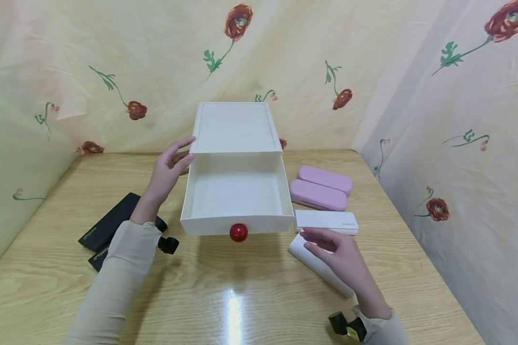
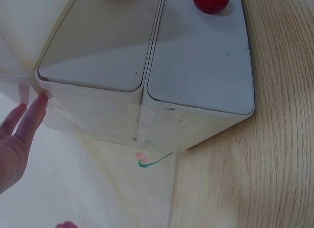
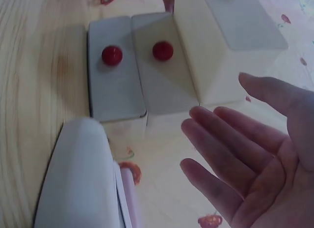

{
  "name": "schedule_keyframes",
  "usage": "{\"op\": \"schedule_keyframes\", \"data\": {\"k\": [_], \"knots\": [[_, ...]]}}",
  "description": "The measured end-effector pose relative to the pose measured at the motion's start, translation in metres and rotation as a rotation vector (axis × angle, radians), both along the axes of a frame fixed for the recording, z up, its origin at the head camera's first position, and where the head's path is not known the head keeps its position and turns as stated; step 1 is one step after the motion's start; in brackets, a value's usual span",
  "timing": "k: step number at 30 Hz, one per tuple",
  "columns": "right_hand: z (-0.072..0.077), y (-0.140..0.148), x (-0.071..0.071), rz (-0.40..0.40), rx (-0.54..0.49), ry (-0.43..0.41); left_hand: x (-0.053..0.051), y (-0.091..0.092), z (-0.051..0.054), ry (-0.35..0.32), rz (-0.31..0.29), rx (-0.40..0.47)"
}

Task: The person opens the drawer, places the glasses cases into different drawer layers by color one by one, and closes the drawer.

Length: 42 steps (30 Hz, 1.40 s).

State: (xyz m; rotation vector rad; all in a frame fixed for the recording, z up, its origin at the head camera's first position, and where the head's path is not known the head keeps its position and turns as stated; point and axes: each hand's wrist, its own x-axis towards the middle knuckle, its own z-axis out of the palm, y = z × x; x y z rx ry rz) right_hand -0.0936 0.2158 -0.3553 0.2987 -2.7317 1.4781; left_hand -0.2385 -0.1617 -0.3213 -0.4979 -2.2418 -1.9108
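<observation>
A white drawer unit [image 1: 237, 127] stands on the table with its top drawer [image 1: 209, 226] pulled out; its inside is bare and a red knob [image 1: 239, 232] marks its front. Lower down, two closed drawers [image 3: 117, 93] with red knobs show in the right wrist view. My left hand [image 1: 165, 173] touches the unit's left upper side with its fingertips, fingers extended. To the right, my right hand [image 1: 338, 254] hovers beside a white case [image 1: 319, 269], palm sideways, fingers loosely spread and holding nothing. Another white case [image 1: 325, 219] with small lettering lies just behind it.
Two pink cases [image 1: 319, 194] lie side by side right of the unit. On the left, black cases [image 1: 110, 223] lie partly under my left forearm. A flower-printed cloth [image 1: 155, 57] hangs behind the wooden table [image 1: 241, 297] and along its sides.
</observation>
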Motion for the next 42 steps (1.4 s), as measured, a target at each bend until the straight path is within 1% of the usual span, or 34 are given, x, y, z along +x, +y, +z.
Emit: {"op": "schedule_keyframes", "data": {"k": [8, 11, 14, 18, 22, 31, 36, 42], "knots": [[-0.010, 0.017, 0.000, 0.073, 0.294, 0.110, 0.000, 0.000, 0.000, -0.003, 0.001, -0.008], [-0.013, 0.023, 0.000, 0.103, 0.374, 0.140, 0.000, 0.000, 0.000, -0.003, 0.003, -0.011], [-0.016, 0.027, 0.000, 0.123, 0.404, 0.137, 0.000, -0.001, -0.001, -0.003, 0.006, -0.012], [-0.020, 0.031, 0.000, 0.125, 0.416, 0.127, 0.001, -0.001, -0.001, -0.005, 0.009, -0.010], [-0.023, 0.033, 0.001, 0.129, 0.435, 0.136, 0.000, -0.001, -0.001, -0.005, 0.009, -0.014], [-0.031, 0.037, 0.002, 0.139, 0.546, 0.129, 0.000, 0.000, -0.001, 0.010, 0.006, -0.011], [-0.035, 0.038, 0.003, 0.147, 0.563, 0.117, 0.000, 0.000, 0.000, 0.007, 0.008, -0.013], [-0.038, 0.041, 0.005, 0.129, 0.581, 0.103, 0.000, 0.001, 0.000, 0.001, 0.012, -0.014]]}}
